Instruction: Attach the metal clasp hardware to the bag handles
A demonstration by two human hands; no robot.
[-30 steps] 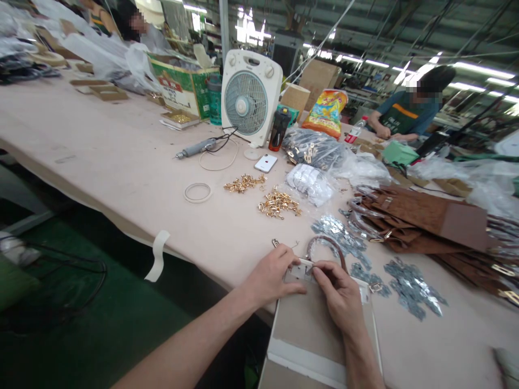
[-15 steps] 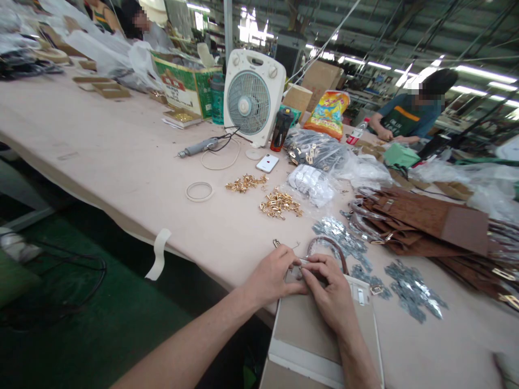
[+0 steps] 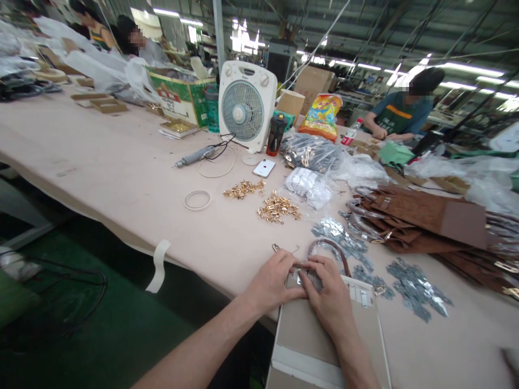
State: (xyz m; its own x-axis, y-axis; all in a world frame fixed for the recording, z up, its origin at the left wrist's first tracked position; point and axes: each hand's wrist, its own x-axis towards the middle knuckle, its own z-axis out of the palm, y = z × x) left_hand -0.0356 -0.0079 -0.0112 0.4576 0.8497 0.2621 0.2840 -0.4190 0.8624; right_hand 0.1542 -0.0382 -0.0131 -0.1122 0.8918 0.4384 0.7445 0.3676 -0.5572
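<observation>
A handbag with a beige inner side facing up lies at the table's near edge, its brown, plastic-wrapped handle arching beyond the top edge. My left hand is closed on the bag's top edge, fingers at the rim and thumb low on the panel. Right beside it, my right hand grips the same edge, its thumb pressing by a small shiny metal plate. Fingers partly hide that plate. A second metal plate sits at the bag's right corner, near a gold-coloured fitting.
Piles of grey metal plates and gold-coloured fittings lie ahead. Stacked brown bags are at right. Farther back are a phone, a power screwdriver, a box fan and a tape roll. A co-worker sits opposite.
My right thumb has shifted slightly down, and more of the metal plate beneath it shows. Both hands stay on the bag's top edge. The camera view has shifted a little.
</observation>
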